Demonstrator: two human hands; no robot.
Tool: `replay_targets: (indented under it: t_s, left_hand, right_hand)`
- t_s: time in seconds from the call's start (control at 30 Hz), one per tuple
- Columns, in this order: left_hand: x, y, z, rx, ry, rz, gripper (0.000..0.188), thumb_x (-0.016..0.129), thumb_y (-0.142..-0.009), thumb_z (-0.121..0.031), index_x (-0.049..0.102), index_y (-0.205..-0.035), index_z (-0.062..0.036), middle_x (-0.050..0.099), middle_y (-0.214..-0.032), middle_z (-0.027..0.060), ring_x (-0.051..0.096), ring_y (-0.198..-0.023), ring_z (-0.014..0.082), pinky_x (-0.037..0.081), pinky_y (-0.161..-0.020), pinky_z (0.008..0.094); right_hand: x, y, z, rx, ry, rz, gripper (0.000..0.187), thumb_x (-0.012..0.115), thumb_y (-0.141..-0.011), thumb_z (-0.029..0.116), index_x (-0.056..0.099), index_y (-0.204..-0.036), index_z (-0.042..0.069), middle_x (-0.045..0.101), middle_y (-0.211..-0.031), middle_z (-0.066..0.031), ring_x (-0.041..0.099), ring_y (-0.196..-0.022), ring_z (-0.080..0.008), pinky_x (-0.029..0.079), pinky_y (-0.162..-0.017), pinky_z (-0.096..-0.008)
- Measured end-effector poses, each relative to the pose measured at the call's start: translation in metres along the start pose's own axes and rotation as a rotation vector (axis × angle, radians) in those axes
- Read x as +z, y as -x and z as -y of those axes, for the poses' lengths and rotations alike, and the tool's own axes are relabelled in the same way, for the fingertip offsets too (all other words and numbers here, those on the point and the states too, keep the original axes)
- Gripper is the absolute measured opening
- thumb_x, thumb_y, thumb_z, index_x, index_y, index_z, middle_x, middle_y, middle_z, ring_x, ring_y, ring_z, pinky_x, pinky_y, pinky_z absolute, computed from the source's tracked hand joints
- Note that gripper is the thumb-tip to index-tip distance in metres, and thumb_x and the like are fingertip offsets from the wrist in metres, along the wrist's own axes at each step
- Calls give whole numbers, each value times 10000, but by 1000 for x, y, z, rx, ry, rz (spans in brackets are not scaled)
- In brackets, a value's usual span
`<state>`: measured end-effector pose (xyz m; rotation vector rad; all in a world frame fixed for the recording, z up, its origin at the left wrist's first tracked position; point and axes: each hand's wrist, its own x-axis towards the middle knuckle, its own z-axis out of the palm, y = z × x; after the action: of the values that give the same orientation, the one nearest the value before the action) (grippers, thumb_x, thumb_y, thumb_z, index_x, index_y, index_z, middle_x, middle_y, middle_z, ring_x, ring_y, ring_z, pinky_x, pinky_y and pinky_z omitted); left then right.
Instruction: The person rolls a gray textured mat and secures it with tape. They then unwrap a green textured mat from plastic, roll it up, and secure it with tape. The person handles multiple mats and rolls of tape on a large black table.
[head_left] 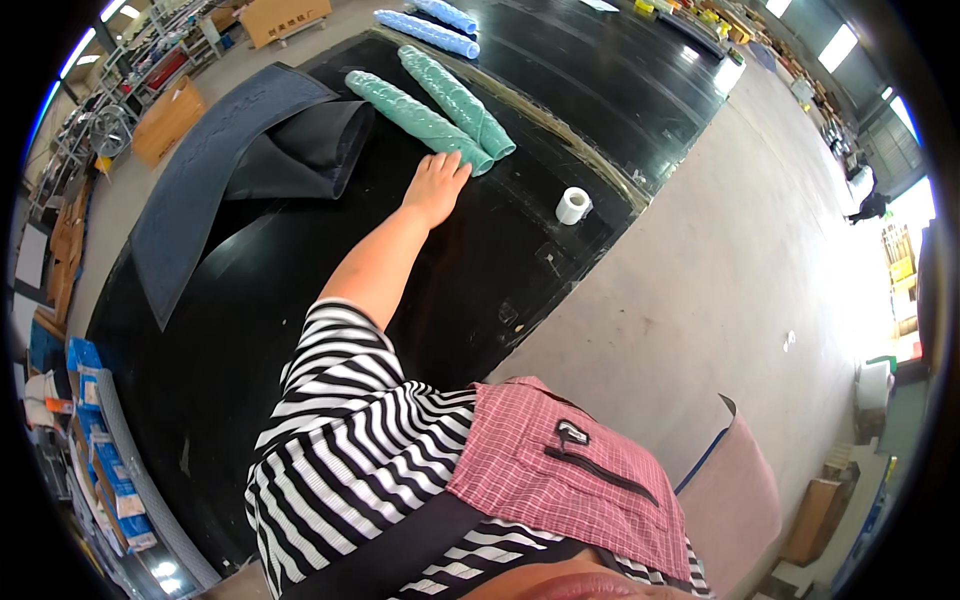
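Observation:
My left hand (438,190) reaches across a black table, its fingers curled over the near end of a green plastic-wrapped roll (415,118). A second green wrapped roll (455,100) lies alongside, to the right. Both slant away toward the far side of the table. To the right of my hand stands a small white roll of tape or labels (573,206). On the left, a dark grey sheet (215,170) lies with a black sheet (300,150) folded over beside it. My right hand is out of view.
The black tabletop (350,250) has a worn seam and a right edge along the concrete floor (680,280). Two blue wrapped rolls (428,33) lie at the far end. Cardboard boxes (170,120) and shelving stand left; a pinkish sheet (735,490) is at lower right.

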<state>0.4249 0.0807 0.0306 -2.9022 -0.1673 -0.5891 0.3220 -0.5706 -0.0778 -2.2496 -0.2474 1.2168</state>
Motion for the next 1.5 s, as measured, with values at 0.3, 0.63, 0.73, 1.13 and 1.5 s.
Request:
replay_targets:
  t_s: [0.3, 0.63, 0.73, 1.13, 1.5]
  left_hand:
    - [80, -74, 14, 63, -141, 21, 342, 553, -933, -137, 623, -1266, -158, 526, -1410, 67, 420, -1376, 265, 260, -1191, 487]
    - [-174, -68, -24, -140, 178, -615, 416, 840, -680, -162, 665, -1058, -150, 673, -1096, 4, 609, -1192, 257, 233, -1177, 513]
    - [-253, -68, -18, -269, 182, -716, 475, 848, -712, -101, 655, -1144, -78, 675, -1136, 67, 621, -1171, 279, 323, -1135, 462]
    - [-387, -4, -107, -642, 477, -674, 435, 851, -772, -72, 596, -1122, -37, 626, -1051, 24, 608, -965, 107, 508, -866, 300]
    - [-421, 14, -84, -254, -275, -818, 865, 966, -579, -483, 557, -1217, -66, 582, -1113, 120, 601, -1019, 308, 521, -858, 429]
  right_hand:
    - [-83, 36, -80, 360, 44, -135, 322, 653, -964, 210, 678, -1202, -7, 721, -1104, -140, 666, -1056, -236, 520, -932, -353]
    - [-240, -121, 246, -557, -149, -357, 235, 634, -956, 69, 672, -1168, -24, 705, -1085, -126, 661, -1021, -203, 505, -949, -328]
    - [-244, -142, 371, -1106, -91, -149, 319, 633, -885, -69, 660, -1197, -3, 666, -1209, -134, 650, -1104, -245, 486, -992, -333]
    - [-176, -4, 601, -2211, -230, 160, 405, 714, -826, -43, 645, -1224, -10, 666, -1247, -209, 653, -1147, -353, 504, -992, -396]
    - [-100, 41, 621, -1975, -373, 451, 784, 872, -748, 75, 433, -1396, 41, 603, -1275, -123, 642, -1108, -236, 516, -963, -399]
